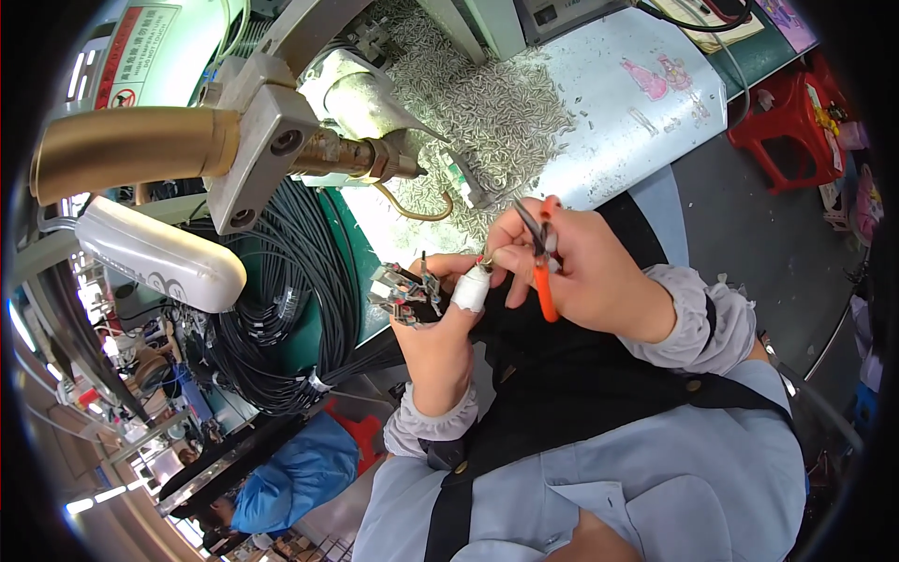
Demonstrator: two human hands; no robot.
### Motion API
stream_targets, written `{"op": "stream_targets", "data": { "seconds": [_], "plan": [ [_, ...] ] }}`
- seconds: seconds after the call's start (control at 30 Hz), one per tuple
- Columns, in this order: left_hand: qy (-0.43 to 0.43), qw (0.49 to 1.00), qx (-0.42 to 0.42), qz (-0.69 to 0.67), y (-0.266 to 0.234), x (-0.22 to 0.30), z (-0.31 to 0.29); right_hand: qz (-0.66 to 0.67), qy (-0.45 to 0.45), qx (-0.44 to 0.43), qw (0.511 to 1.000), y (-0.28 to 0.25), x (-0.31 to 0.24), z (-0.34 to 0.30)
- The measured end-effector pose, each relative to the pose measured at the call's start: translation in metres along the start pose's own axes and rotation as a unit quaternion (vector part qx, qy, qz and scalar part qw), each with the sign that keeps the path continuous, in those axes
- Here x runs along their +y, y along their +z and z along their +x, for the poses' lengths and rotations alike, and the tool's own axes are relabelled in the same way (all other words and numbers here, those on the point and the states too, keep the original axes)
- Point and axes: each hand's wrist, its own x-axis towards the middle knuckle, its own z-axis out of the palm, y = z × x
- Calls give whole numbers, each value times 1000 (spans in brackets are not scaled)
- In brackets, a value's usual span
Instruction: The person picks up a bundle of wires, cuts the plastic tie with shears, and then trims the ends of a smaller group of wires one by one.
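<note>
My left hand is closed around a bunch of black cables' connector ends, which stick out to the left past the fingers. White tape wraps the left thumb. In my right hand lies a pair of orange-handled cutters, its dark jaws pointing up and away from the cables. The right thumb and forefinger pinch at a small reddish wire end just above the taped thumb; the exact grip there is too small to make out.
Small silvery metal pieces lie heaped over the white bench sheet. A metal machine arm with a nozzle reaches in above the hands. Coiled black cables fill the left. A red stool stands far right; a person in blue sits lower left.
</note>
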Motion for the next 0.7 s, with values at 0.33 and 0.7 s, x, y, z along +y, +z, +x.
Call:
{"op": "stream_targets", "data": {
  "seconds": [0.33, 0.7],
  "plan": [
    [69, 998, -4, 13, -4, 0, -1, -304, 48, -53, 950, -1, -17, -16],
    [-149, 976, -64, -146, -12, 6, 54, -71, 102, 58, 991, -4, 1, 4]
  ]
}}
